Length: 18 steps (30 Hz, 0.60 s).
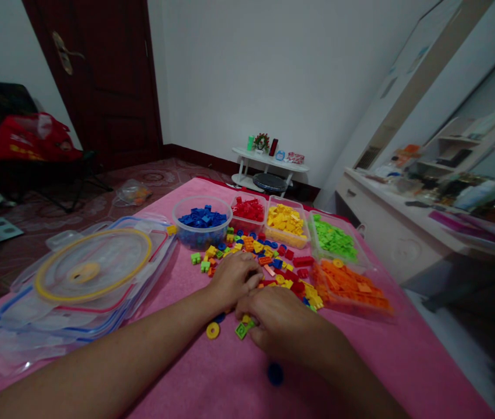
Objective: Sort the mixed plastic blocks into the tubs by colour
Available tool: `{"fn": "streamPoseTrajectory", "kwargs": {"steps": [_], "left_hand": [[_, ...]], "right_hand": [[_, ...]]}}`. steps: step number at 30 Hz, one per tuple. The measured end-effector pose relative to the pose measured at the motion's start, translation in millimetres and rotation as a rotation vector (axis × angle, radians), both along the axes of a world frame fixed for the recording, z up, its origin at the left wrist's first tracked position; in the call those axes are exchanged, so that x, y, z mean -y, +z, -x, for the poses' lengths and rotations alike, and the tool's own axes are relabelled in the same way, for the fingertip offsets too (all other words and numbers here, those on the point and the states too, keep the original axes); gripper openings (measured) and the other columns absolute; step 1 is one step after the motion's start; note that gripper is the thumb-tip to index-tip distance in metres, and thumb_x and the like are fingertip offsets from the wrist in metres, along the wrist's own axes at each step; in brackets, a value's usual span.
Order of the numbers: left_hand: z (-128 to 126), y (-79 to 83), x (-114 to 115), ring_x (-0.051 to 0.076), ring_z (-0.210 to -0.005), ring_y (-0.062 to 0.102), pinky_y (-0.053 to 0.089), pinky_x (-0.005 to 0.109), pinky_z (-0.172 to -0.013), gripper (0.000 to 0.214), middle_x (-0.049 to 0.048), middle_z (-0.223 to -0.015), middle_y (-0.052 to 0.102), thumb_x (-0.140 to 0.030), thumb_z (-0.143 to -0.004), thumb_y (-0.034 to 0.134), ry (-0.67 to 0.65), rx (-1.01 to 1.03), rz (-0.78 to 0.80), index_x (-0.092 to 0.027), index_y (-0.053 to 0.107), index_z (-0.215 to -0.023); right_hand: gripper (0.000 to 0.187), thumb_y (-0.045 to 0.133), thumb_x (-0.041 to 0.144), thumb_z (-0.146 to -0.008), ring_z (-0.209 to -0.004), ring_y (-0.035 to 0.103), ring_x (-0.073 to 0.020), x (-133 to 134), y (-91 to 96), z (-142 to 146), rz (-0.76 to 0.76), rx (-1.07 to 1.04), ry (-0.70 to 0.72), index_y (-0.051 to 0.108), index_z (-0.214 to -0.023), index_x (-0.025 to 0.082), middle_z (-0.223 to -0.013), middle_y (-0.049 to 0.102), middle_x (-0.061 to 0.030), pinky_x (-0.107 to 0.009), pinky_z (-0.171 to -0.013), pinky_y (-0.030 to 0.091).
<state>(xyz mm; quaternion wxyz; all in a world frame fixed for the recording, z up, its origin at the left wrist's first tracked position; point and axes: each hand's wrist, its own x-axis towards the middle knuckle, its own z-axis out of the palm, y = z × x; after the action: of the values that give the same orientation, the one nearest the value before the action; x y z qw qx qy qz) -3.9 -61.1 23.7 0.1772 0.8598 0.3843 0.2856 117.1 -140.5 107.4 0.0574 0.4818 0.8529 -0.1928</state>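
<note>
A mixed pile of plastic building bricks [269,262] lies on the pink tablecloth. My left hand [235,280] rests over the near side of this pile, fingers curled down; what is under them is hidden. Crossing in front of it, my right hand [280,317] is closed, with thumb and fingers at a green building brick [241,330]. A bit of yellow shows beside that brick. Close to the hands lie a yellow ring-shaped piece [213,330] and, nearer me, a dark blue round piece [276,373].
Behind the pile stand a round tub of blue bricks [201,218] and boxes of red [247,208], yellow [285,220] and green bricks [334,237]. A box of orange bricks [352,285] sits right. Stacked clear lids [94,273] lie left. A white dresser [404,227] stands beyond.
</note>
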Motion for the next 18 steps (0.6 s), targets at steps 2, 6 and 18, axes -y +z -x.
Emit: {"fn": "streamPoseTrajectory", "kwargs": {"steps": [2,6,18], "left_hand": [[0.0,-0.5,-0.4,0.016,-0.081,0.055,0.041,0.028,-0.075,0.016,0.0024,-0.081,0.064,-0.026,-0.082,0.054,-0.010,0.005,-0.009,-0.021,0.069,-0.078],[-0.4,-2.4,-1.4,0.015,-0.080,0.055,0.040,0.027,-0.074,0.015,0.0020,-0.081,0.064,-0.025,-0.082,0.054,-0.026,0.021,-0.027,-0.020,0.068,-0.078],[-0.7,-1.7,-1.9,0.015,-0.079,0.054,0.039,0.027,-0.073,0.014,0.0011,-0.080,0.064,-0.026,-0.081,0.056,-0.020,0.019,-0.029,-0.020,0.068,-0.077]], "right_hand": [[0.035,0.051,0.009,-0.072,-0.095,0.060,-0.0180,0.0,0.0,0.4,0.009,0.007,0.001,0.069,-0.099,0.022,-0.098,0.069,-0.0053,-0.025,-0.078,0.038],[0.033,0.051,0.010,-0.074,-0.094,0.060,-0.0180,0.4,0.7,1.6,0.010,0.006,-0.003,0.069,-0.099,0.022,-0.098,0.069,-0.0059,-0.025,-0.078,0.038],[0.030,0.051,0.010,-0.072,-0.088,0.061,-0.0181,-0.9,-3.0,1.9,-0.016,-0.053,-0.015,0.070,-0.092,0.021,-0.094,0.070,-0.0054,-0.025,-0.072,0.038]]}}
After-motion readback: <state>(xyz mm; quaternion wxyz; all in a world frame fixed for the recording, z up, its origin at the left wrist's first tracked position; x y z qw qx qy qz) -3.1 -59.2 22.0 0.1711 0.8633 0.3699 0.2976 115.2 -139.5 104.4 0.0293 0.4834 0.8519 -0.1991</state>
